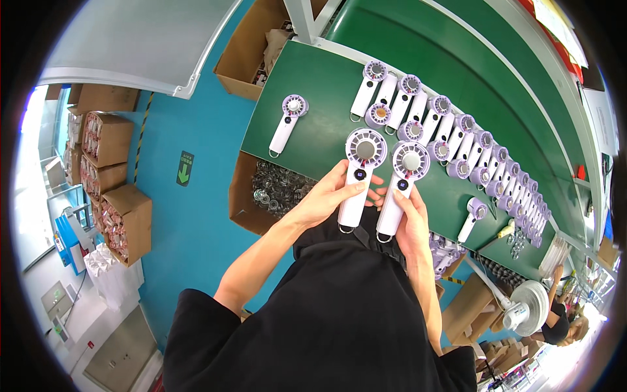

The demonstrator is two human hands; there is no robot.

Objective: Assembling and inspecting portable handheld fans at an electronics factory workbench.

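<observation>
Black shirt [326, 313] is filling the foreground while the left hand [330, 195] is pinching one handheld fan [358, 175] by its handle [351, 213] and the right hand [413, 219] is pinching a second fan [402, 185] beside it, near the green table [320, 147].

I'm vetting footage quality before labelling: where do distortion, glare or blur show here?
Head view: the green bench's far edge bows near the black rim; head view: brightness washes out far left and lower right; head view: left held fan and right held fan look crisp, the person lower right softer.
</observation>
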